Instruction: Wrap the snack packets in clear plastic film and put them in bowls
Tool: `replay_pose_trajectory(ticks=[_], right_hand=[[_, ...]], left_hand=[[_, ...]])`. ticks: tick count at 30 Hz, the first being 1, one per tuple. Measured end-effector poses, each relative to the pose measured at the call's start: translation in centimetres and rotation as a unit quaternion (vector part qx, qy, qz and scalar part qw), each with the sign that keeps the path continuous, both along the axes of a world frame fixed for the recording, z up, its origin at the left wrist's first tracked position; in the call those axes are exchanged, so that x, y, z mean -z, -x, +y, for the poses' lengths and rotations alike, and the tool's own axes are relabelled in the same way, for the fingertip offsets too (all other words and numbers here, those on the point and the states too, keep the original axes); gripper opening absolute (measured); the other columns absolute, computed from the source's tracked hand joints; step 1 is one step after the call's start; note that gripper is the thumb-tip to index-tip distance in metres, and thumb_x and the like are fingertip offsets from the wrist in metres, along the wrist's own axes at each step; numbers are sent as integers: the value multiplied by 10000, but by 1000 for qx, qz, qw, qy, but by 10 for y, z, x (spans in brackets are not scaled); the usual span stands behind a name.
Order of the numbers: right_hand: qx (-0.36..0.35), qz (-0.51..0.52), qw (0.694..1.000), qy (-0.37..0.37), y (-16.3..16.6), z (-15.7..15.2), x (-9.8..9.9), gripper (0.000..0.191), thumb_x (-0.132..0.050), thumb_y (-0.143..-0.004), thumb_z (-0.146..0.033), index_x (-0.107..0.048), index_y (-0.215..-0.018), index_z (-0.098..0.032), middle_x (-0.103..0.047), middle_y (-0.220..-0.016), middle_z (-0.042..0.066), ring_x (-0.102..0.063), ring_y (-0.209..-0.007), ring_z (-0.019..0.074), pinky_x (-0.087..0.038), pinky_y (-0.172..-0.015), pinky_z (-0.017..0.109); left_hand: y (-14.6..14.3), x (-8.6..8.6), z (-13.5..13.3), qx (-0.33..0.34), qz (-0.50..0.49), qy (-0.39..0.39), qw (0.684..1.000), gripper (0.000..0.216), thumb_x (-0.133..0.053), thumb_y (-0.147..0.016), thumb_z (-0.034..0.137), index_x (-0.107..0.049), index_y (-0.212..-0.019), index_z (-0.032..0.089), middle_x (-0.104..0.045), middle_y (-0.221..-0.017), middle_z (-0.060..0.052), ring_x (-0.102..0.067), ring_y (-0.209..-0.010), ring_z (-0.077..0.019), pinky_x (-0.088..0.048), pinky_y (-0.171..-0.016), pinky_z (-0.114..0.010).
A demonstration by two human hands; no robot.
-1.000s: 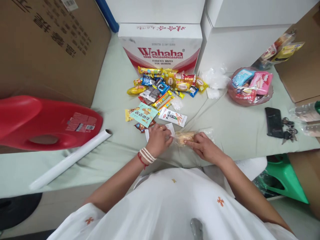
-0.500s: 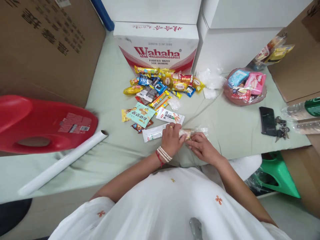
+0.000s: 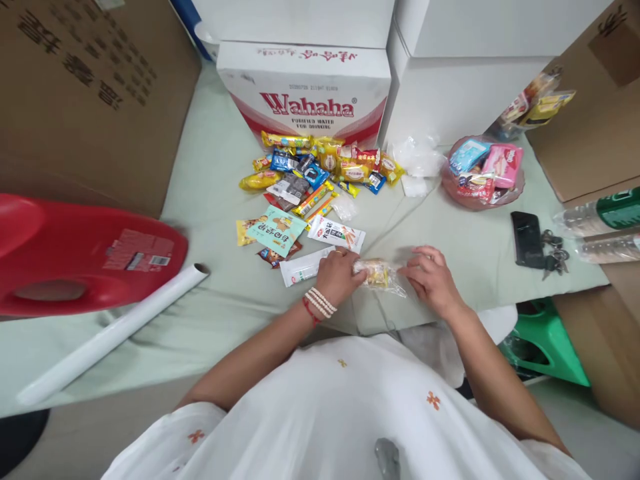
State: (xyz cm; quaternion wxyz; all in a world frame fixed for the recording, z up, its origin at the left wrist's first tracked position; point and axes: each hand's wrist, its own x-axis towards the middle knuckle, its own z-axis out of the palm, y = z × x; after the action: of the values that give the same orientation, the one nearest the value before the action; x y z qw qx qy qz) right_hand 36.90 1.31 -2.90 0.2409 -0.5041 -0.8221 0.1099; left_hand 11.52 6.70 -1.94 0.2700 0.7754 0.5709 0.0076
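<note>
Rightward goes the right hand since the earlier frame: its fingers now stand looser and farther from the other hand, and more of the clear packet shows between the two. Meanwhile the left hand keeps about the same place on the desk.

That packet lies near the desk's front edge, just right of the white sachet and nearer the person than the white printed packet. Its left end is in the left hand's grip, pinched between thumb and fingers. On the right side the grip is loose and fairly wide, fingers half curled, with nothing seen in it; whether the fingertips touch the film I cannot tell.

As for handling, it looks light. The film should be thin, crinkly and a little slippery, and the yellowish filling may well crumble or dent if squeezed. Gathered film at either end seems the safest hold; around the middle, only a gentle touch would do.

Its long axis runs roughly left to right, about along the front edge. One end points into the left hand; the other, a flattened fan of loose film, points toward the right hand, slanting slightly toward the person.
</note>
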Motion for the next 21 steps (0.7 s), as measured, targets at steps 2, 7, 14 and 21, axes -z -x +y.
replay_pose_trajectory(ticks=[2, 7, 14, 21], right_hand=[[-29, 16, 999, 41, -3, -20, 3, 250, -563, -1000, -192, -767, -1110, -286, -732, -994, 75, -559, -1269, 296, -444, -1105, 543], [142, 85, 975, 150, 7, -36, 13, 422, -465, -1064, -413, -555, -1428, -220, -707, -932, 73, -664, -921, 254, -555, -889, 448], [214, -32, 968, 128, 18, -13, 18, 213, -673, -912, -436, -735, -975, -243, -623, -1118, 161, -528, -1186, 387, -484, -985, 583], [189, 98, 967, 141, 39, -22, -8, 188, -525, -991, -348, -683, -971, -248, -673, -1033, 88, -651, -929, 239, -558, -861, 412]], left_hand=[[0, 1, -1, 0, -4, -8, 1000, 313, -664, -922, 443, -735, -1129, 220, -663, -1212, -113, -588, -1177, -326, -479, -968, -450], [1, 3, -3, 4, -12, -28, 1000, 331, -699, -896, 435, -724, -1153, 227, -643, -1230, -115, -577, -1182, -328, -486, -963, -445], [0, -6, -1, 48, 22, 14, 999, 326, -692, -893, 459, -736, -1072, 190, -678, -1080, -125, -646, -1105, -326, -496, -938, -443], [-17, -17, -16, 12, -14, -37, 999, 240, -642, -920, 368, -643, -1064, 176, -624, -1118, -118, -661, -933, -261, -522, -765, -355]])
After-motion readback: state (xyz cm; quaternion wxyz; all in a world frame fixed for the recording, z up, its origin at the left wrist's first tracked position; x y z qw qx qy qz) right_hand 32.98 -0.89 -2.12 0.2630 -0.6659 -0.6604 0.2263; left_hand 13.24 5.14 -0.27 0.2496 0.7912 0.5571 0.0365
